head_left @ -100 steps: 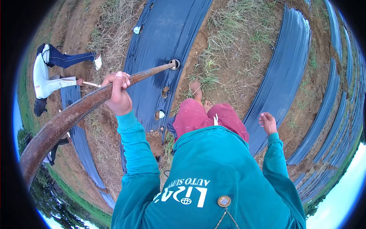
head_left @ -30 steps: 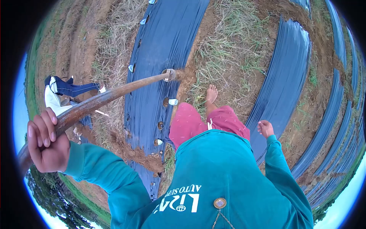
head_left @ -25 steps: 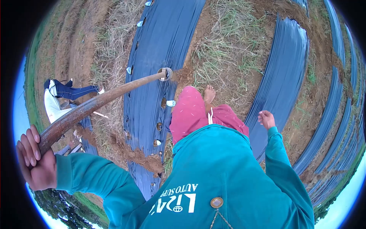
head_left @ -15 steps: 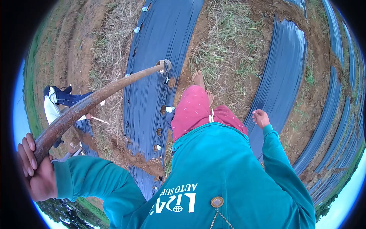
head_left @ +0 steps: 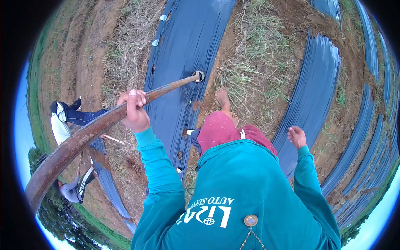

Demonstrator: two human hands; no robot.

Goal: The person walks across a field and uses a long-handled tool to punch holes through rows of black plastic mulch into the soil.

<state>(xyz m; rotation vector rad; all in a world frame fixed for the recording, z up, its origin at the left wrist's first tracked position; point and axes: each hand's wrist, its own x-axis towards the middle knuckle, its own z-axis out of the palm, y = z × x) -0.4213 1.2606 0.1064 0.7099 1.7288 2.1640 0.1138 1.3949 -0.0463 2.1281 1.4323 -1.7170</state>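
A long-handled mulch hole punch (head_left: 93, 129) runs from the lower left up to the middle of the head view. Its round metal ring (head_left: 198, 76) rests on the dark plastic mulch (head_left: 183, 50), near the film's right edge. My left hand (head_left: 135, 110) is wrapped round the wooden handle, partway along it. Off to the right, my right hand (head_left: 296, 136) hangs beside my body with loosely bent fingers and nothing visible in it. My bare foot (head_left: 223, 96) stands on the soil right of the film.
Several torn holes (head_left: 180, 155) line the film's edge. Dry grass (head_left: 258, 54) grows between the beds, and another covered bed (head_left: 308, 96) lies right. At the left, one person (head_left: 60, 125) bends over with a stick; another person (head_left: 71, 191) is lower down.
My left hand has shifted from the near end of the handle to farther along it, toward the ring. The whole view has shifted slightly. My right hand still hangs at my side.
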